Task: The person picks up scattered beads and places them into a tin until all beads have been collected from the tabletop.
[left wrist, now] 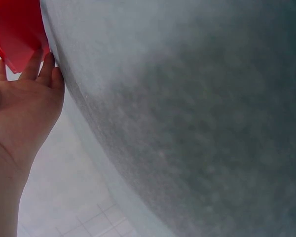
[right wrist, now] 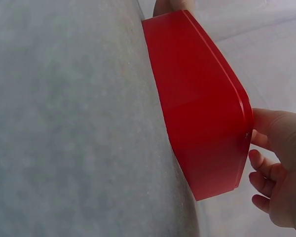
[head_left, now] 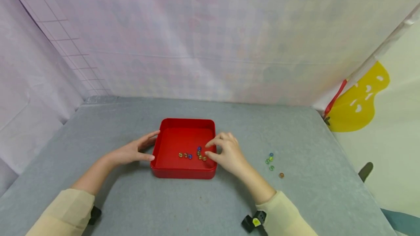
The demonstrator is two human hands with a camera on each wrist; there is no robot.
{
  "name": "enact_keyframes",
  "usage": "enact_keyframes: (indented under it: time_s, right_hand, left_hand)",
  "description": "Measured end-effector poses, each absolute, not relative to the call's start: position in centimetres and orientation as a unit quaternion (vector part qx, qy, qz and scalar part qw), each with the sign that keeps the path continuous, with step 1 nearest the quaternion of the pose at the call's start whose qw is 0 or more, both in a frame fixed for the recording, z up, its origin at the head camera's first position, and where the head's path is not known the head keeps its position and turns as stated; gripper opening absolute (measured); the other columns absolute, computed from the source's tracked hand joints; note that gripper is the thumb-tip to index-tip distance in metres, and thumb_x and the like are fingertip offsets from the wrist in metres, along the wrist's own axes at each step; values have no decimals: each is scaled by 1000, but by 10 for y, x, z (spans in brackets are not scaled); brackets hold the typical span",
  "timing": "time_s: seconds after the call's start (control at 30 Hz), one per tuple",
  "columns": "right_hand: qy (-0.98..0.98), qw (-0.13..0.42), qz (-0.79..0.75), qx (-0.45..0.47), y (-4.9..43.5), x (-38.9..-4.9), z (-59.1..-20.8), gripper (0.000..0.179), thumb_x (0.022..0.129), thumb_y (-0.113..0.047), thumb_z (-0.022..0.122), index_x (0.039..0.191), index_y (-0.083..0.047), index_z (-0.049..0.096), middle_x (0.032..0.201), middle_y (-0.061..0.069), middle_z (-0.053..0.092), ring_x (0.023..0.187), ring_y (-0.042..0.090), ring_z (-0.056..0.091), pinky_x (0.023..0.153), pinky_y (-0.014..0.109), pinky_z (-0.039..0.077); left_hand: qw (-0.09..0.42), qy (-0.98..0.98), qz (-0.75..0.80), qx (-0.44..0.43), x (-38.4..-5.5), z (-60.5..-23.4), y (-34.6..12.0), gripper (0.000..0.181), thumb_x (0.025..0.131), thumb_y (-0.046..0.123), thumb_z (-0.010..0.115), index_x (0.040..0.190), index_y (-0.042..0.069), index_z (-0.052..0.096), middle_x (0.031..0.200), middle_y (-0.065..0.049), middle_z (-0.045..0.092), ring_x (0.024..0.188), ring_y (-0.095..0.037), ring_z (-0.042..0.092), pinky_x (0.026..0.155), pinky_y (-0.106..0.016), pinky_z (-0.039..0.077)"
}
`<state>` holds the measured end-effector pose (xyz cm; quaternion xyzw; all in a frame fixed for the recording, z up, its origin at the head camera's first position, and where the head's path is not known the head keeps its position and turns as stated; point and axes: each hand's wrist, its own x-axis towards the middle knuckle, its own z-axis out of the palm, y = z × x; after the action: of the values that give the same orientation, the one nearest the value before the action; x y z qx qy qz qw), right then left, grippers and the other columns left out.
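A square red tray point(head_left: 183, 174) sits on a grey cloth, with several glass marbles, blue and amber, inside it; one marble point(head_left: 181, 154) lies at the left end of a short row. My left hand point(head_left: 132, 151) is at the tray's left wall, fingers extended and thumb at the near part of the rim. Over the right rim reaches my right hand point(head_left: 229, 154), its thumb and index finger spread apart beside the curved line of marbles, with no marble visible between them. In the right wrist view the tray's wall point(right wrist: 202, 98) hides the marbles.
On the cloth to the right lie several more marbles, green and blue, and an amber marble point(head_left: 281, 175) nearer me. A pale curtain point(head_left: 210, 39) hangs behind the table point(head_left: 131, 199). A yellow printed shape point(head_left: 357, 105) shows beyond the right edge.
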<state>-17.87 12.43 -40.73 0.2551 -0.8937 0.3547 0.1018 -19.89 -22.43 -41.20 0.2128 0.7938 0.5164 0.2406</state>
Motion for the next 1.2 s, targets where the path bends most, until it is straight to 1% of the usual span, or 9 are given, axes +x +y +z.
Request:
enact_keyframes:
  time_s: [0.33,0.6,0.93,1.2]
  right_hand:
    - [-895,106,345,260,125,-178,-407,16,80,-18,79,93,-12,74,90,5,60,87,15,45,80,39,37]
    - [-892,108,348,269,127,-176,-400,18,80,-18,80,95,-10,74,91,5,59,90,15,45,82,41,37]
    - [-890,124,344,274,131,-172,-397,19,78,-18,81,94,-11,74,90,4,59,90,15,46,85,41,36]
    - [-888,139,337,280,137,-169,-394,18,77,-17,82,92,-11,74,89,1,59,87,13,45,83,40,36]
  left_hand:
    - [240,795,515,213,-200,-413,-225,85,90,15,67,155,12,12,155,-23,17,140,-43,14,106,-64,18]
    - [237,797,514,212,-200,-413,-225,85,89,17,68,154,13,13,155,-23,18,140,-43,15,105,-64,20]
    - [242,795,516,208,-199,-413,-225,85,90,16,67,155,13,12,155,-23,16,141,-42,13,106,-64,19]
    - [239,797,514,208,-200,-412,-224,86,89,17,68,154,11,13,155,-23,17,141,-42,14,106,-64,19]
